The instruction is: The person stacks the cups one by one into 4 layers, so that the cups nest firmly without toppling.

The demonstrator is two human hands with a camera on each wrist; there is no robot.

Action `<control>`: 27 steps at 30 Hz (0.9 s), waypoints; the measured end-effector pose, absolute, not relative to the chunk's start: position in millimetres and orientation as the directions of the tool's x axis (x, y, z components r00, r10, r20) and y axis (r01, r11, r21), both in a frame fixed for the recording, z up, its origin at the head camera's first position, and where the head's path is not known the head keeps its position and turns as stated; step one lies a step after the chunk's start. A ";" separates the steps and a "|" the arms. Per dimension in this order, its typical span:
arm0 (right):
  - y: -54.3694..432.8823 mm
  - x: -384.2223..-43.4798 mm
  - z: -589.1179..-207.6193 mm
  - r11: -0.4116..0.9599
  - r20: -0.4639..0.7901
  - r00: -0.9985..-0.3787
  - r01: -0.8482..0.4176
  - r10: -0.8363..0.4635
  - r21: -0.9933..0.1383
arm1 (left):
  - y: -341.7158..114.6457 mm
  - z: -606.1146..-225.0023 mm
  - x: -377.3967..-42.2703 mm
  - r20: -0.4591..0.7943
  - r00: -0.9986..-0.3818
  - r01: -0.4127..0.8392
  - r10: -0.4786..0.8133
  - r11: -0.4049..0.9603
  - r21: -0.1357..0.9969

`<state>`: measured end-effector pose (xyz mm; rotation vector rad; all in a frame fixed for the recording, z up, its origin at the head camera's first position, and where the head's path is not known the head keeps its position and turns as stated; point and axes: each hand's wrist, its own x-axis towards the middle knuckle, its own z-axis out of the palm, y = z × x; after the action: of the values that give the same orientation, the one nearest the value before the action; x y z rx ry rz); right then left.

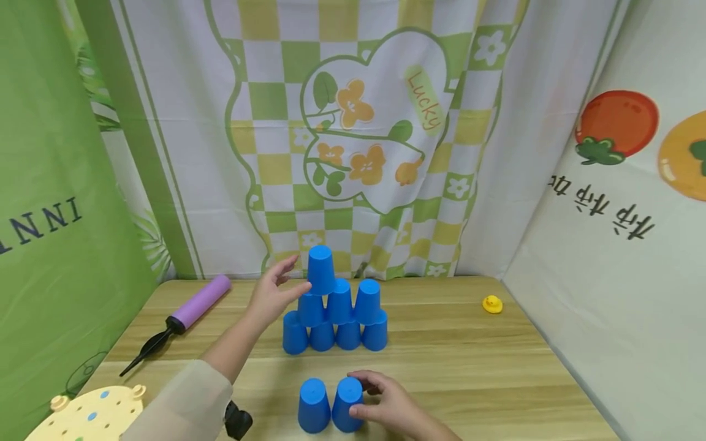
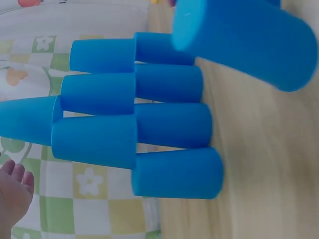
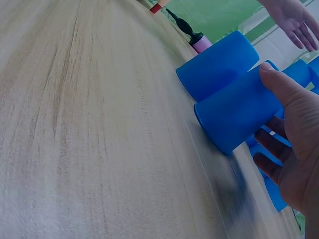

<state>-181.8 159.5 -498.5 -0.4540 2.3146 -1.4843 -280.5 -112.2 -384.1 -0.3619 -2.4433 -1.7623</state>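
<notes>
Upside-down blue plastic cups form a pyramid: several in the bottom row (image 1: 322, 337), three in the middle row (image 1: 339, 303), and a single top cup (image 1: 321, 269). My left hand (image 1: 274, 293) is beside that top cup with spread fingers; the left wrist view shows a gap between the hand (image 2: 14, 194) and the cup (image 2: 30, 118). Nearer me, two more inverted cups stand side by side. My right hand (image 1: 388, 401) grips the right one (image 1: 347, 404), thumb on the near side and fingers behind. The left one (image 1: 314, 405) is untouched.
On the table's left lies a purple hand pump (image 1: 201, 304) with a black nozzle. A pale yellow dotted board (image 1: 91, 413) fills the front left corner, near a small black object (image 1: 238, 421). Toward the back right sits a yellow toy duck (image 1: 492, 304). Printed curtains (image 1: 353, 141) surround the table.
</notes>
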 end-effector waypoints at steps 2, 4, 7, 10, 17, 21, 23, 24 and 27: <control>160.3 -182.4 -496.2 0.396 -0.120 -0.891 -0.071 -0.438 -0.915 | -114.8 -390.2 -272.0 0.218 -0.968 0.245 0.122 0.304 0.921; 161.9 -183.9 -493.1 0.398 -0.109 -0.896 -0.080 -0.430 -0.914 | -116.1 -397.8 -263.3 0.217 -0.968 0.245 0.123 0.301 0.922; 165.3 -188.4 -486.3 0.404 -0.062 -0.903 -0.127 -0.425 -0.906 | -116.8 -411.4 -250.2 0.227 -0.964 0.257 0.137 0.281 0.925; 169.1 -193.8 -476.6 0.406 -0.013 -0.909 -0.174 -0.418 -0.897 | -117.5 -426.6 -236.9 0.223 -0.962 0.258 0.158 0.261 0.930; 176.4 -208.2 -444.5 0.355 0.081 -0.907 -0.242 -0.413 -0.903 | -121.3 -460.8 -211.3 0.136 -0.962 0.184 0.237 0.192 0.964; 178.7 -218.0 -427.6 0.364 0.145 -0.905 -0.303 -0.401 -0.881 | -121.2 -476.1 -199.4 0.117 -0.955 0.162 0.273 0.150 0.975; 178.5 -222.8 -418.9 0.383 0.159 -0.908 -0.315 -0.386 -0.868 | -120.7 -482.1 -194.6 0.108 -0.950 0.154 0.293 0.140 0.978; 178.5 -225.1 -414.9 0.388 0.166 -0.908 -0.321 -0.384 -0.864 | -120.1 -484.8 -192.7 0.102 -0.948 0.149 0.302 0.137 0.979; 177.0 -231.6 -404.2 0.400 0.160 -0.919 -0.308 -0.361 -0.863 | -118.7 -492.2 -188.2 0.087 -0.942 0.141 0.324 0.148 0.979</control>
<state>-231.6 177.0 -404.2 -0.6182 2.5842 -1.5761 -188.2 -118.7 -492.2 -0.5075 -2.4842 -2.0895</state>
